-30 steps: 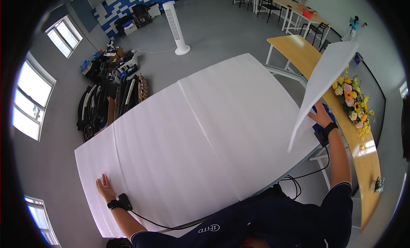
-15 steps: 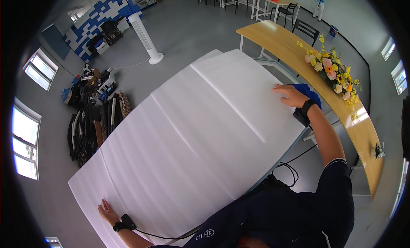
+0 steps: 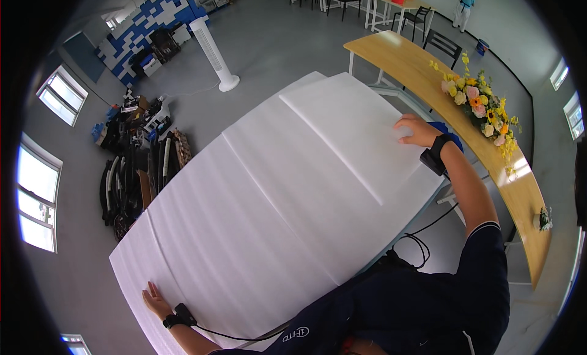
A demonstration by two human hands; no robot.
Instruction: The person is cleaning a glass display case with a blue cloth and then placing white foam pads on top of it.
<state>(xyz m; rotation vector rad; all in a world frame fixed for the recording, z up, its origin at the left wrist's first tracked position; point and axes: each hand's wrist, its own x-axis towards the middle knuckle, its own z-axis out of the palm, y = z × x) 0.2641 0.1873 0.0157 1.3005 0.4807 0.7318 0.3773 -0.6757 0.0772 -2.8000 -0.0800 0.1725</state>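
Note:
A large white sheet [image 3: 263, 190] with several straight fold ridges lies spread over a table, whose blue-grey edge [image 3: 403, 230] shows along the near right side. My left hand [image 3: 157, 300] rests on the sheet at its near left end, fingers stretched and nothing held. At the sheet's far right end my right hand [image 3: 419, 132] touches the surface with fingers apart and slightly bent. Both wrists wear a black strap with a small box. Something blue [image 3: 454, 138] lies partly hidden behind my right wrist.
A curved wooden desk [image 3: 391, 46] with a flower arrangement [image 3: 480, 104] stands to the right. A white tower fan [image 3: 214, 55] is beyond the sheet. Piled gear and black bags [image 3: 131, 178] are at the left. Black cable [image 3: 422, 248] hangs near my body. A person [image 3: 465, 10] stands far off.
My right hand's fingers have bent more and drawn slightly together on the sheet. The left hand stays flat in place. The whole view has shifted a little.

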